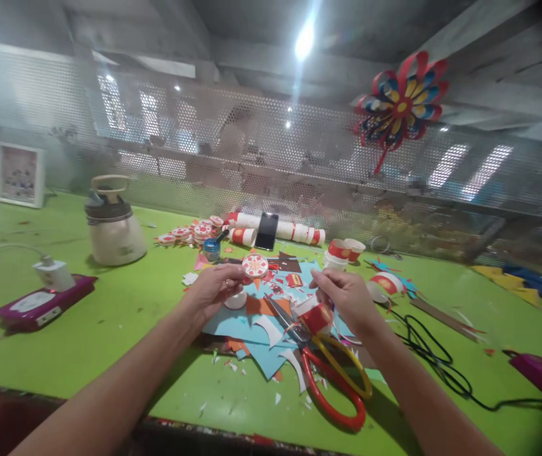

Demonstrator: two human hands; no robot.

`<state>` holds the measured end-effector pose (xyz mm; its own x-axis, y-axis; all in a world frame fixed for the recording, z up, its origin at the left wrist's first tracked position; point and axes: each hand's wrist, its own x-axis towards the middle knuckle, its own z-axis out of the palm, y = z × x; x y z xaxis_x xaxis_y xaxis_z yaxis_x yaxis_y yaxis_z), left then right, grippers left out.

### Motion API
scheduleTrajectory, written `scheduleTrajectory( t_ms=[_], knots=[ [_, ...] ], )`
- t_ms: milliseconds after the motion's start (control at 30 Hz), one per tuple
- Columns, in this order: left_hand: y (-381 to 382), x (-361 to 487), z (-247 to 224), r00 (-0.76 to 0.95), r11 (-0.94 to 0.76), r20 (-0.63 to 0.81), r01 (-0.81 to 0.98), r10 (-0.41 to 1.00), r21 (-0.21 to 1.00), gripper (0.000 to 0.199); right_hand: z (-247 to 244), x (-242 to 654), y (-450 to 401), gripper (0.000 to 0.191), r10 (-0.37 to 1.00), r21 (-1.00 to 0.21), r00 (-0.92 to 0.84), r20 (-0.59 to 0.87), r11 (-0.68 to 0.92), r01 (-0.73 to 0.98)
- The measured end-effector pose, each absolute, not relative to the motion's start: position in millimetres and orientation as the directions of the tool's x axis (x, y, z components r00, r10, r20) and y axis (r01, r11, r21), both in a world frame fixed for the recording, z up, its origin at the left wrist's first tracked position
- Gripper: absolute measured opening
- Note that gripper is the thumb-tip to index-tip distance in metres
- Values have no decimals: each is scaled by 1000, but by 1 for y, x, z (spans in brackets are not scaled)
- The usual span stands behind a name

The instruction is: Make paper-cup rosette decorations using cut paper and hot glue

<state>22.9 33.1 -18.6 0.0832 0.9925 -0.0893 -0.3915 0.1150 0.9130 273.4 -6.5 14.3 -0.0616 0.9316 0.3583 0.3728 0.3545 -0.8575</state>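
My left hand (218, 286) pinches a round paper disc (255, 266), white with a red pattern, upright above the paper pile. My right hand (344, 290) is closed with thumb and forefinger together; whether anything sits between them cannot be made out. Just under it lies a cut red-and-white paper cup piece (316, 316). Scissors (311, 373) with one red and one yellow handle lie on the papers, blades pointing away. Light blue paper sheets (232, 325) and white curved offcuts (294, 367) spread beneath. A small white round piece (236, 300) lies below my left hand.
Patterned discs (185, 234), a blue jar (212, 249), a phone (267, 230) and stacked cups (275, 223) stand at the back. A jug (115, 228) and a purple power strip (45, 305) are left. Right are more cups (338, 252), a black cable (435, 354) and a paper flower (401, 104).
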Motion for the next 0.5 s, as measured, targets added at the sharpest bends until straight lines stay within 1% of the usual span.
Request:
scheduleTrajectory(
  t_ms=[167, 233, 333, 367, 500],
  knots=[
    [39, 16, -19, 0, 77, -81, -323, 997, 943, 6, 12, 276, -8, 44, 933, -849, -74, 353, 353, 392],
    [44, 8, -17, -40, 66, -79, -268, 996, 961, 12, 13, 276, -9, 44, 931, -843, -82, 354, 356, 402],
    [56, -16, -10, -117, 59, -79, -168, 990, 984, 31, 14, 277, -10, 44, 930, -830, -91, 357, 361, 426],
    [60, -27, -7, -151, 63, -83, -134, 985, 989, 34, 13, 278, -10, 44, 929, -821, -91, 358, 360, 442],
    [75, -77, 6, -289, 92, -87, 4, 953, 996, 35, 10, 283, -7, 46, 925, -797, -81, 370, 361, 485]
  ],
)
